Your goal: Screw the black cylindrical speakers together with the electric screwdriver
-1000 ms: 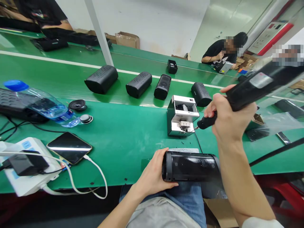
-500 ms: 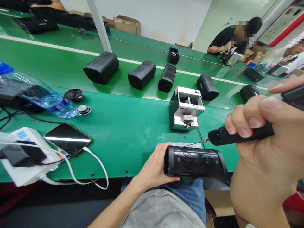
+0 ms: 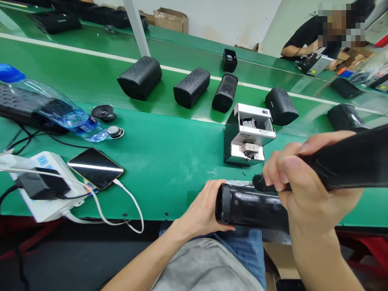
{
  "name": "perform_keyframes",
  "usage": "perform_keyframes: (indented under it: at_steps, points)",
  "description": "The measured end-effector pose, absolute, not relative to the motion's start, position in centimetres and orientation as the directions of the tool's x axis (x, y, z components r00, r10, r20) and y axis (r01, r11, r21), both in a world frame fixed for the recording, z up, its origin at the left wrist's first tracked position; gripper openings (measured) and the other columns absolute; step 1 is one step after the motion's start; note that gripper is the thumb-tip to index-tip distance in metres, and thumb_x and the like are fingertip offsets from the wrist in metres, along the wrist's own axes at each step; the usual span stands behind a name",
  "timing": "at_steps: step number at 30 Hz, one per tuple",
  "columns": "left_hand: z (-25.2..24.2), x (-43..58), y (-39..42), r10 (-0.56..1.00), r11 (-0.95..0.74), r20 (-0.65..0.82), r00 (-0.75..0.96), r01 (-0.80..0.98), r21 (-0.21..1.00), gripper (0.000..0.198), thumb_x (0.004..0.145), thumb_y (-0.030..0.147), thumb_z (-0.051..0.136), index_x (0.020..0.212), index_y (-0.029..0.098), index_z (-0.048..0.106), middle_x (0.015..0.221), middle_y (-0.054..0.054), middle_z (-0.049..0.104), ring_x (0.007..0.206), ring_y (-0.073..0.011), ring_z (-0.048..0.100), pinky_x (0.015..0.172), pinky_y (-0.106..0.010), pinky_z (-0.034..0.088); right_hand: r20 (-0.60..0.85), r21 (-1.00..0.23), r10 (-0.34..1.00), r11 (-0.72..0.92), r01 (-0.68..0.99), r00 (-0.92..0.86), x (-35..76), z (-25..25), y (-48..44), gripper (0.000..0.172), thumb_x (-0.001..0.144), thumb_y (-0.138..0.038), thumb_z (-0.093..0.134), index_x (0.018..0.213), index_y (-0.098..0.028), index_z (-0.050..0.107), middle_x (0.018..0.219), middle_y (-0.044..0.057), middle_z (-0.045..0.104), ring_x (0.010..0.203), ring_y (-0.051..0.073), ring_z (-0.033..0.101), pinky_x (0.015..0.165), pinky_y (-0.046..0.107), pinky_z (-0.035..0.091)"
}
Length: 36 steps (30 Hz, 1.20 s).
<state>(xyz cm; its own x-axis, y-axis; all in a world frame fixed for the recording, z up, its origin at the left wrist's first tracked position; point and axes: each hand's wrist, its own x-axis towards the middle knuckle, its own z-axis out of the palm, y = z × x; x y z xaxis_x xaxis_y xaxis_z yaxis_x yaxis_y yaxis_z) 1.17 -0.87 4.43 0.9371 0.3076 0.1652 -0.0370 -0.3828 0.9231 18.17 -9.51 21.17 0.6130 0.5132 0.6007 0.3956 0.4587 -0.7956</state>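
Note:
My left hand [image 3: 204, 206] is wrapped round the left end of a black speaker body [image 3: 257, 204], fingers on top and thumb beneath. The speaker lies lengthwise at the bench's front edge, its perforated patches facing me. My right hand [image 3: 309, 178] grips a black screwdriver [image 3: 260, 184], whose thin shaft points left along the speaker's far upper edge. Where the tip rests I cannot make out. A wide black piece [image 3: 357, 157] also shows at the right hand; whether it belongs to the screwdriver is unclear. The right hand hides the speaker's right end.
Beyond the speaker stands a silver-and-black machine [image 3: 250, 135]. Several black speaker housings [image 3: 192, 87] line the green bench. Leftward are a phone [image 3: 96, 167], a white power strip [image 3: 45, 194] with cables, a water bottle [image 3: 60, 105] and a loose speaker driver [image 3: 103, 113]. Another person [image 3: 315, 36] sits opposite.
My right hand has moved left and closer to the speaker with the screwdriver, now covering the speaker's right end. The left hand keeps its hold. The view has shifted slightly.

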Motion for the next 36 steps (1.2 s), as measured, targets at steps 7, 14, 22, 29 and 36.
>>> perform_keyframes:
  at_steps: [7, 14, 22, 29, 36]
  points:
    - [4.4, 1.2, -0.8, 0.308, -0.368, 0.179, 0.935, -0.056, 0.928, 0.119, 0.071, 0.047, 0.113, 0.164, 0.027, 0.041, 0.153, -0.019, 0.062, 0.142, -0.0449, 0.062, 0.12, -0.061, 0.055, 0.573, -0.815, 0.562, 0.471, 0.338, 0.597, 18.2, 21.2, -9.9, 0.025, 0.097, -0.007, 0.083, 0.106, -0.022, 0.065, 0.078, -0.003, 0.063, 0.051, 0.014, 0.057, 0.044, 0.031, 0.048]
    - [4.3, 1.3, -0.9, 0.307, -0.367, 0.197, 0.931, -0.075, 0.927, 0.113, 0.07, 0.047, 0.112, 0.161, 0.027, 0.047, 0.15, -0.017, 0.063, 0.138, -0.0434, 0.064, 0.118, -0.06, 0.057, 0.571, -0.816, 0.591, 0.481, 0.32, 0.57, 18.4, 20.7, -9.9, 0.024, 0.097, -0.008, 0.083, 0.106, -0.023, 0.066, 0.072, -0.005, 0.06, 0.049, 0.014, 0.055, 0.046, 0.028, 0.05]
    - [3.2, 1.0, -1.2, 0.322, -0.403, 0.179, 0.93, -0.037, 0.914, 0.134, 0.067, 0.036, 0.114, 0.171, 0.029, 0.031, 0.166, -0.021, 0.054, 0.157, -0.0483, 0.054, 0.13, -0.071, 0.049, 0.637, -0.733, 0.32, 0.533, 0.422, 0.702, 21.8, 26.1, -10.1, 0.035, 0.079, -0.012, 0.085, 0.109, -0.025, 0.076, 0.06, -0.007, 0.052, 0.042, 0.015, 0.042, 0.041, 0.031, 0.042]
    - [3.4, 0.9, -1.1, 0.322, -0.411, 0.141, 0.936, 0.004, 0.912, 0.133, 0.068, 0.034, 0.113, 0.172, 0.029, 0.031, 0.169, -0.022, 0.051, 0.16, -0.0486, 0.052, 0.133, -0.073, 0.047, 0.727, -0.651, 0.118, 0.431, 0.625, 0.676, 26.1, 25.4, -6.0, 0.028, 0.077, -0.02, 0.089, 0.087, -0.026, 0.065, 0.055, -0.006, 0.051, 0.042, 0.019, 0.049, 0.042, 0.035, 0.043]
    - [3.3, 0.9, -1.2, 0.331, -0.411, 0.122, 0.936, 0.027, 0.911, 0.134, 0.068, 0.035, 0.113, 0.174, 0.029, 0.03, 0.17, -0.022, 0.051, 0.162, -0.0493, 0.051, 0.133, -0.072, 0.047, 0.698, -0.701, 0.196, 0.38, 0.603, 0.689, 25.9, 24.6, -5.1, 0.021, 0.085, -0.021, 0.082, 0.096, -0.024, 0.064, 0.056, -0.008, 0.052, 0.042, 0.017, 0.05, 0.044, 0.031, 0.046]
